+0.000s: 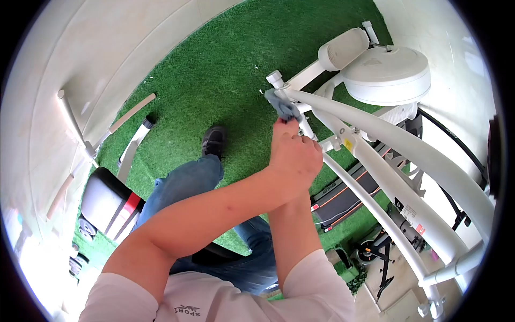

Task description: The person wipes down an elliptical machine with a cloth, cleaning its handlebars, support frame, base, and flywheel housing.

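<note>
A bunched grey-blue cloth (282, 105) lies against a white metal tube of the exercise machine (370, 129), near its capped end (274, 78). My left hand (296, 158) reaches across from the left, its fingers curled closed at the lower end of the cloth beside the tube. Under it comes my right forearm (292, 225), crossing beneath my left wrist. My right hand is mostly hidden behind the left one, so its grip does not show.
Green artificial turf (225, 64) covers the floor. At left stands a bench with a grey pad (107, 198) and a bar frame. The machine's white round housing (386, 75) is at upper right. Beyond its tubes lies a dark treadmill (348, 190). My shoe (214, 140) rests on the turf.
</note>
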Demonstrator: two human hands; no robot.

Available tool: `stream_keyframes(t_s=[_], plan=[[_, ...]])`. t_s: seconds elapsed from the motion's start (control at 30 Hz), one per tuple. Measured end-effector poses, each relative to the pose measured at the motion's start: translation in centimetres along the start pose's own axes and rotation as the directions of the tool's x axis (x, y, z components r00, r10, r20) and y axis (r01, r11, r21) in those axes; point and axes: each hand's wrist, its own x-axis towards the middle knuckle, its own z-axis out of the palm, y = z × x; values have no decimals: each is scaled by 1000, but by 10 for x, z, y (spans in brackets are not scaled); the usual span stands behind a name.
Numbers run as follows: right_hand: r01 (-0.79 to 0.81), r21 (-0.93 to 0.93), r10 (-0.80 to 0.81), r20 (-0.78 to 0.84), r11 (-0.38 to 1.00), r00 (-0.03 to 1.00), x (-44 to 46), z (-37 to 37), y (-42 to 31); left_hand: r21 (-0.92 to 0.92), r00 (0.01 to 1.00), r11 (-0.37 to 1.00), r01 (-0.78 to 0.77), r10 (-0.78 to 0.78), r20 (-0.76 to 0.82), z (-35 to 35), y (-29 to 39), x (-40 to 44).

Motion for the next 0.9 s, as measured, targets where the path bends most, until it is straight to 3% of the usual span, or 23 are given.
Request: stream_keyframes(t_s=[0.07, 0.13, 0.2, 0.33, 0.47, 0.57, 0.6, 0.63, 0.67, 0.73, 0.77, 0.8, 0.83, 0.87, 0.9], plan=[[28, -147, -26, 14, 989, 1000, -32, -17, -10, 7, 999, 1000, -7, 7, -49, 0, -1, 1], [82, -367, -76, 30, 927, 997, -70, -35, -19, -25, 998, 1000, -15, 16, 60, -3, 2, 1], [152, -568, -142, 63, 809, 988, -96, -45, -24, -53, 997, 998, -37, 41, 69, 12, 10, -1], [331, -860, -299, 222, 389, 928, -123, -54, -32, -133, 983, 989, -62, 83, 163, 29, 24, -8], [419, -903, -386, 422, -97, 820, -114, -45, -50, 7, 985, 994, -109, 107, 137, 59, 40, -10], [404, -826, -375, 545, -393, 750, -86, -33, -72, 11, 997, 1000, 23, -24, 76, 69, 57, -6], [415, -819, -368, 555, -396, 746, -76, -32, -81, -97, 975, 992, -76, 95, 203, 35, 53, -6], [576, -540, -216, 816, -614, 536, -57, -27, -96, -215, 923, 963, -160, 224, 313, 17, 51, -8], [637, -185, 6, 959, -749, 285, -44, -24, -102, -216, 924, 965, -152, 216, 314, 18, 52, -12], [590, -115, 69, 957, -800, 281, -40, -16, -107, -165, 977, 973, -161, 181, 114, 20, 58, -18], [537, -41, 129, 953, -842, 274, -38, -10, -109, -165, 976, 973, -163, 183, 115, 21, 58, -20], [498, -49, 174, 905, -866, 390, -38, -6, -109, -240, 984, 961, -134, 158, 86, 23, 57, -24], [499, -48, 173, 906, -865, 386, -37, -1, -113, -311, 990, 945, -104, 128, 57, 24, 52, -27], [297, 122, 265, 819, -947, 509, -35, 4, -120, -308, 990, 946, -103, 127, 56, 26, 48, -33], [100, 316, 304, 705, -943, 640, -32, 8, -124, -306, 993, 949, -77, 100, 59, 27, 43, -40]])
